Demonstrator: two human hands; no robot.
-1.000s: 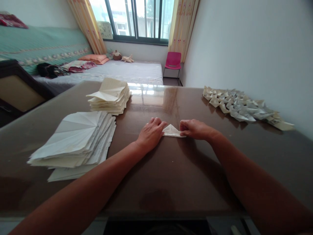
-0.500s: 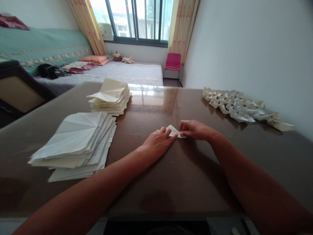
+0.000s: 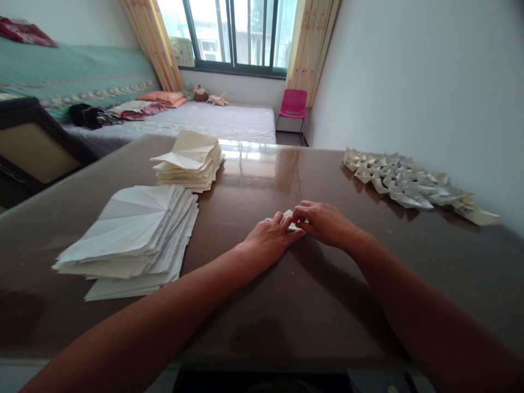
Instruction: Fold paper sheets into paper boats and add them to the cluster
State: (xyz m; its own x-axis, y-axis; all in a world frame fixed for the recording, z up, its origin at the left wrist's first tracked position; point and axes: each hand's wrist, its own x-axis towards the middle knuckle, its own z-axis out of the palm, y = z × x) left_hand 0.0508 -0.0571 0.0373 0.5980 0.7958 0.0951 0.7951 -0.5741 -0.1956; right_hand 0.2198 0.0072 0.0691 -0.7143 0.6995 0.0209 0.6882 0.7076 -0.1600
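Note:
A small folded piece of paper (image 3: 292,226) lies on the brown tabletop in front of me, mostly covered by my hands. My left hand (image 3: 270,238) presses on it from the left, with its fingertips and thumb holding it against the table. From the right, my right hand (image 3: 323,221) is closed with its fingers bent, pinching the paper's right part. The fingers of both hands nearly touch. Only the paper's top corner and a strip between the fingers show.
Two stacks of creased paper sheets stand on the left: a whiter stack (image 3: 123,229) nearer me and a yellowish stack (image 3: 190,158) behind it. Several folded paper pieces (image 3: 403,183) are grouped on the right near the wall. Beyond the table (image 3: 254,289) are a bed (image 3: 229,120) and a pink chair (image 3: 293,103).
My right hand has moved slightly left over the paper, closer to my left fingers, hiding more of it. The whole view has shifted a little.

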